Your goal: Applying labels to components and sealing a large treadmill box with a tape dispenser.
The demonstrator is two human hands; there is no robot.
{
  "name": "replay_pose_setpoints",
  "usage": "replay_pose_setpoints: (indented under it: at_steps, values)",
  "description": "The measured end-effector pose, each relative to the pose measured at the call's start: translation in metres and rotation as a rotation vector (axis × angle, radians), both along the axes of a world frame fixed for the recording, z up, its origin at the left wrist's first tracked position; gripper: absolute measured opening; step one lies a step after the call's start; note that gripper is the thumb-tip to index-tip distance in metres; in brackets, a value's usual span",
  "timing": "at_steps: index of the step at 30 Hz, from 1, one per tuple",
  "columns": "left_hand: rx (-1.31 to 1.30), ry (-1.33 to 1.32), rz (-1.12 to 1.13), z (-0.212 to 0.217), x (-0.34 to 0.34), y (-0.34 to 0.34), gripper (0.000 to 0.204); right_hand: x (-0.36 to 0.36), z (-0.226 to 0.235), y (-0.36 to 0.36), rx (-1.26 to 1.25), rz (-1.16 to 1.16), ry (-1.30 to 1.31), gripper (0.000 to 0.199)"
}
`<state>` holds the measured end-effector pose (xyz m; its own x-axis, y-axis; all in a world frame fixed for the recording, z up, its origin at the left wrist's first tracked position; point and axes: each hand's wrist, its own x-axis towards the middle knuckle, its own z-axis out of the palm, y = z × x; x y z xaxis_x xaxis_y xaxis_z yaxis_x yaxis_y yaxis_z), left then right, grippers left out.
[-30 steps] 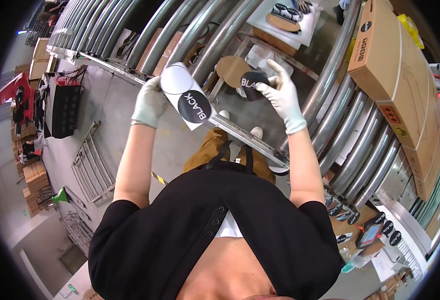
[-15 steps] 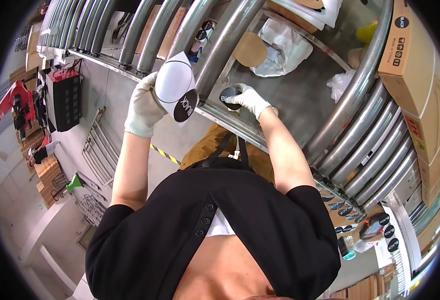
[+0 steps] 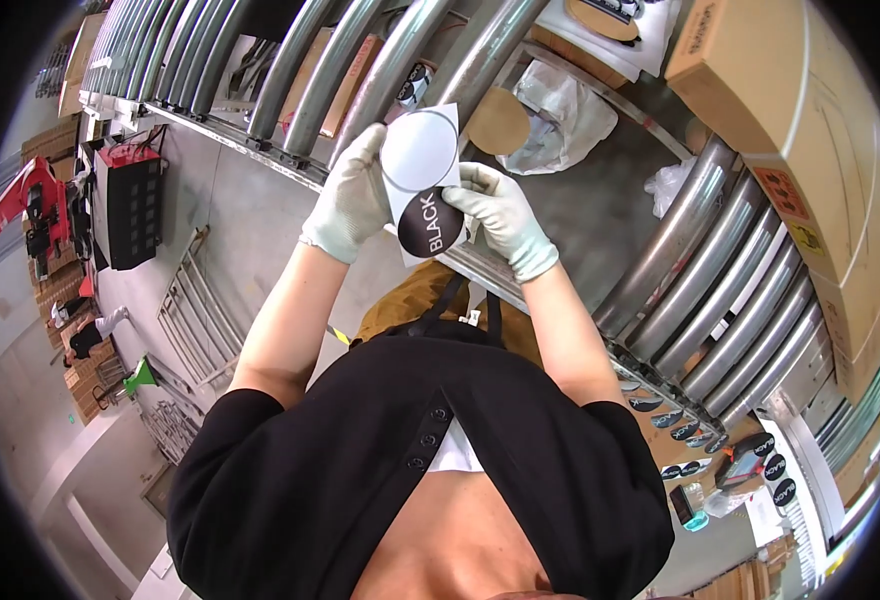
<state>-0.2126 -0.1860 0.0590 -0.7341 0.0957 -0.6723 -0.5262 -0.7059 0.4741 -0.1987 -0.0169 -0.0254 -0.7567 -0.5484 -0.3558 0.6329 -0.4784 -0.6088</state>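
My left hand [image 3: 349, 208], in a white knit glove, is closed on the left edge of a strip of round stickers [image 3: 418, 148]. The strip shows a blank white circle at its upper part and a round black sticker [image 3: 430, 224] with white lettering below it. My right hand [image 3: 492, 212], gloved likewise, pinches the strip's right edge beside the black sticker, thumb and fingertip together. Whether the sticker's edge is lifted I cannot tell. Both hands are above the near rail of a roller conveyor [image 3: 390, 75].
A long strapped carton [image 3: 750, 100] lies on the rollers at the right. Through a gap between rollers show a white plastic bag [image 3: 570, 115] and a round brown disc [image 3: 499, 121]. A black and red machine [image 3: 128, 205] stands at the left.
My hands have come together at the sticker strip. The round black sticker earlier in my right hand no longer shows there. The carton has shifted left along the rollers.
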Motion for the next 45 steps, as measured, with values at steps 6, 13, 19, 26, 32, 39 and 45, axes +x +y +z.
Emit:
replay_pose_setpoints:
  at_steps: [6,13,19,26,32,39,45]
  values:
    - [-0.578,0.067,-0.408,-0.020,0.032,0.001,0.029,0.014,0.002,0.019,0.162,-0.114,0.056,0.043]
    - [-0.493,-0.047,-0.328,-0.012,0.044,0.032,0.022,0.016,0.052,0.039,0.762,-0.125,1.216,0.040]
    - [-0.263,-0.124,-0.325,-0.018,0.052,0.028,0.020,0.018,0.052,0.039,0.768,-0.154,1.357,0.032]
    - [-0.354,-0.178,-0.413,-0.028,0.063,0.027,0.022,0.026,0.055,0.043,0.720,-0.154,1.348,0.020]
    - [-0.476,-0.231,-0.244,-0.026,0.064,-0.005,0.018,0.019,0.018,0.068,0.271,-0.043,0.379,0.019]
    - [-0.419,-0.269,-0.017,-0.047,0.078,-0.069,0.017,0.031,-0.137,0.092,0.646,0.330,0.116,0.072]
    - [-0.426,-0.254,0.006,-0.046,0.083,-0.058,0.018,0.046,-0.157,0.067,0.654,0.489,-0.053,0.074]
